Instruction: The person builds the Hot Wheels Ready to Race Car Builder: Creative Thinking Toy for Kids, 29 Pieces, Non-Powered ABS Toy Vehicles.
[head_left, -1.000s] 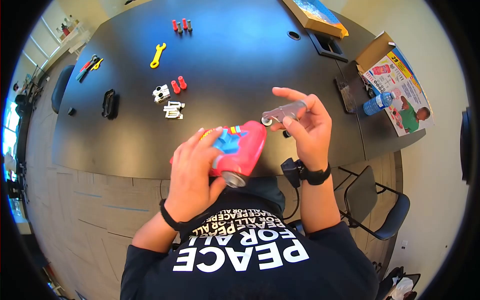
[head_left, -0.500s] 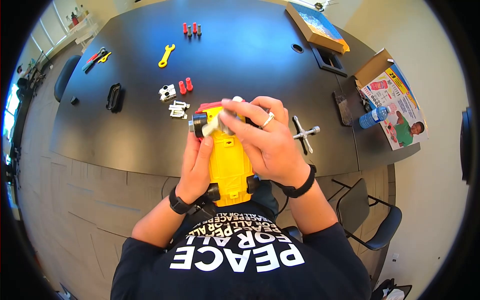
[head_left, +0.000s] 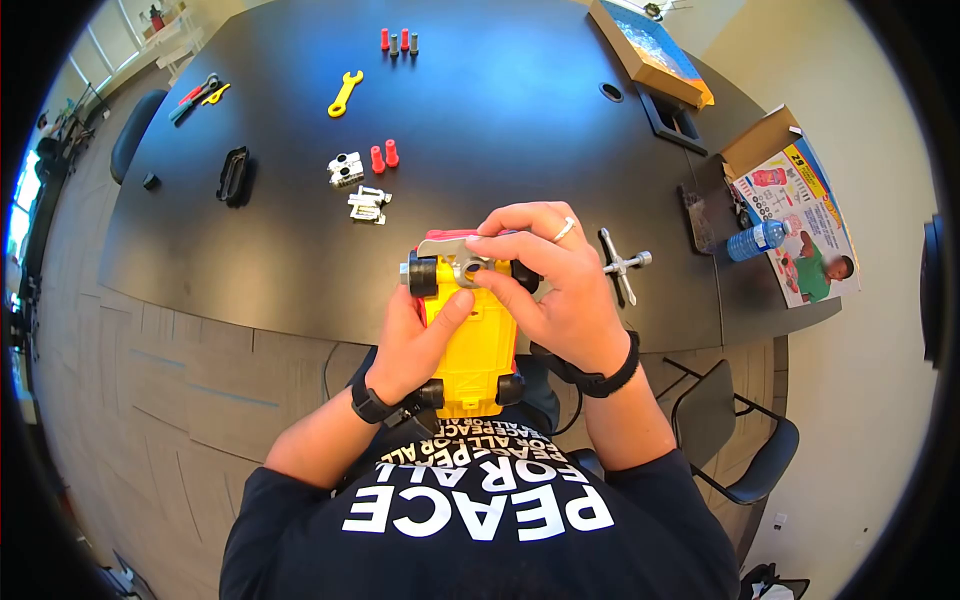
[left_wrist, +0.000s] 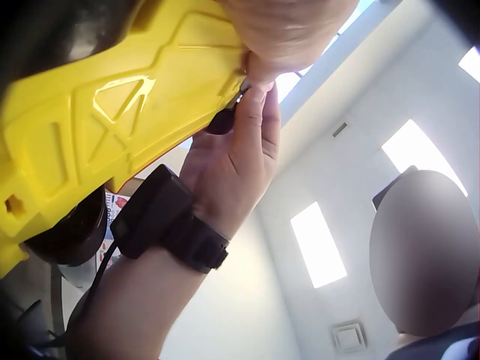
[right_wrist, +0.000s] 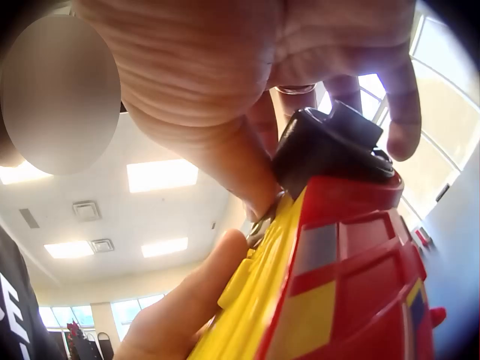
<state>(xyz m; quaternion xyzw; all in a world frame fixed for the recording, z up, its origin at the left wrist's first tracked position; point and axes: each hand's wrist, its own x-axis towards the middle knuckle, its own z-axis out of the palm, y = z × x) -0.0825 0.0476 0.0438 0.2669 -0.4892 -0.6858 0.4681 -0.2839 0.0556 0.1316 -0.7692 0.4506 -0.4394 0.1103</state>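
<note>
The toy car, red with a yellow underside (head_left: 468,350) and black wheels, is upside down above the person's lap. The left hand (head_left: 415,345) grips its left side, thumb on the yellow base (left_wrist: 112,105). At the far end of the underside, the right hand (head_left: 560,285) pinches a grey part (head_left: 466,262) between thumb and fingers, against the base between two wheels. In the right wrist view the right hand (right_wrist: 225,82) is beside a black wheel (right_wrist: 330,146), and the car's red side (right_wrist: 360,262) shows.
A grey cross-shaped wrench (head_left: 624,264) lies right of the hands. Beyond them are silvery parts (head_left: 369,205), red pegs (head_left: 391,153) and a yellow wrench (head_left: 345,94). A black tray (head_left: 234,176) is at left; a bottle (head_left: 756,241) and printed box (head_left: 800,230) are at right.
The car has turned from red side up to yellow underside up. The right hand has brought the grey part across onto the underside, and the left hand has shifted its hold to the car's side.
</note>
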